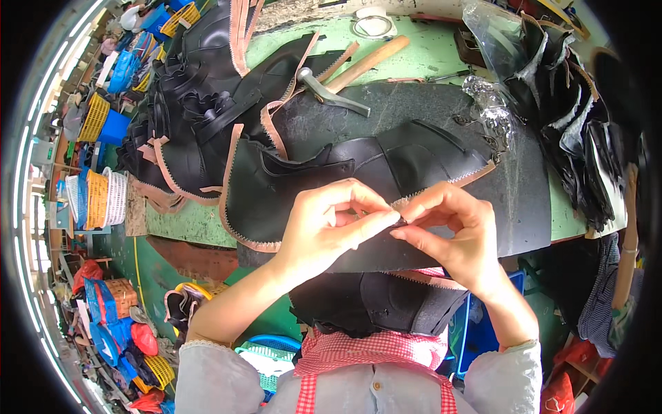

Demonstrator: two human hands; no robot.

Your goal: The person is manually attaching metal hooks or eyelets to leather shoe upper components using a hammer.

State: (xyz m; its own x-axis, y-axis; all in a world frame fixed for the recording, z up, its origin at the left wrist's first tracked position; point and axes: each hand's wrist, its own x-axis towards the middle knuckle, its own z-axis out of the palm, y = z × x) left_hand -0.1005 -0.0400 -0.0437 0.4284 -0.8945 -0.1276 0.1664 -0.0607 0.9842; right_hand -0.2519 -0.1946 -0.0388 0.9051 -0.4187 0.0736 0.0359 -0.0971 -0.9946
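Observation:
My left hand (331, 224) and my right hand (448, 224) meet over the front of the work surface, thumbs and forefingers closed in a pinch. Between their fingertips is a small dark piece (398, 223), mostly hidden by the fingers, so its kind cannot be told. Just beyond my hands lies a black leather shoe upper (310, 186) with a pinkish zigzag-cut edge, spread on a dark board (510, 214). More black leather uppers (376, 300) rest across my lap over a red checked apron (372, 352).
A hammer (352, 76) with a wooden handle lies behind the upper. Black leather uppers (200, 96) pile up at the left. A crumpled clear plastic bag (486, 103) sits beside small dark metal pieces (493, 143). Black pieces (572, 124) stack at the right. Baskets (96, 200) stand far left.

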